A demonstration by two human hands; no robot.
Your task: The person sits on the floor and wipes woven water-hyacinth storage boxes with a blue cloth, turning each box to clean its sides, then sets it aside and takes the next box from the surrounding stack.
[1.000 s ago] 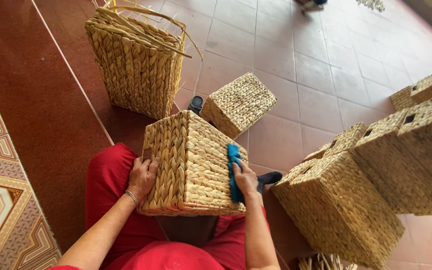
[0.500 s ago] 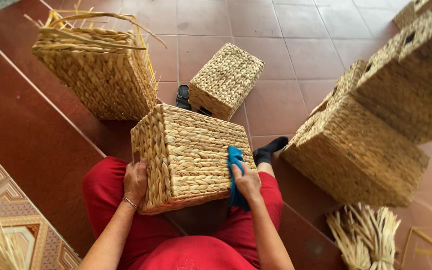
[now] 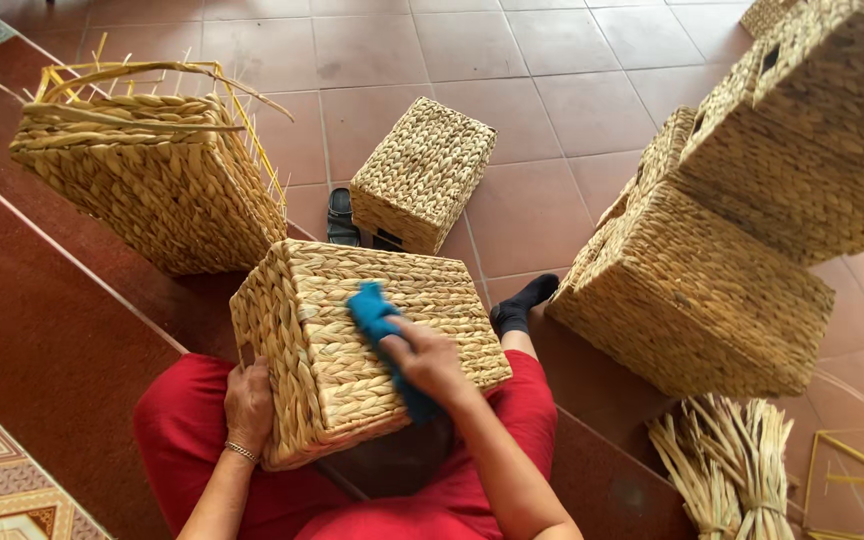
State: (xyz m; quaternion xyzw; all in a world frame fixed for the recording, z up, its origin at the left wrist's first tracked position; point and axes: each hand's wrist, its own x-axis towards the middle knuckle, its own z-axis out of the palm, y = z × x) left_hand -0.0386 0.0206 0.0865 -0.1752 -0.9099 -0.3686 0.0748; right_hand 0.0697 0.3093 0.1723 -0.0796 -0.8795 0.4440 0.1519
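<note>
A square woven straw basket [image 3: 352,330] rests upside down on my lap, over red trousers. My left hand [image 3: 249,402] grips its near left corner. My right hand [image 3: 430,362] lies on the basket's upturned bottom, shut on a blue cloth [image 3: 377,320] pressed against the weave. A thin bracelet circles my left wrist.
An unfinished basket [image 3: 152,180] with loose straw ends stands on the step at left. A small basket [image 3: 422,172] lies on the tiled floor beyond, next to a dark sandal [image 3: 342,215]. Stacked large baskets [image 3: 712,270] fill the right. Straw bundles [image 3: 732,470] and a yellow wire frame [image 3: 857,475] lie lower right.
The basket has tipped so its bottom faces up more. My right hand with the blue cloth moved from the basket's right edge onto its top face. The view shifted.
</note>
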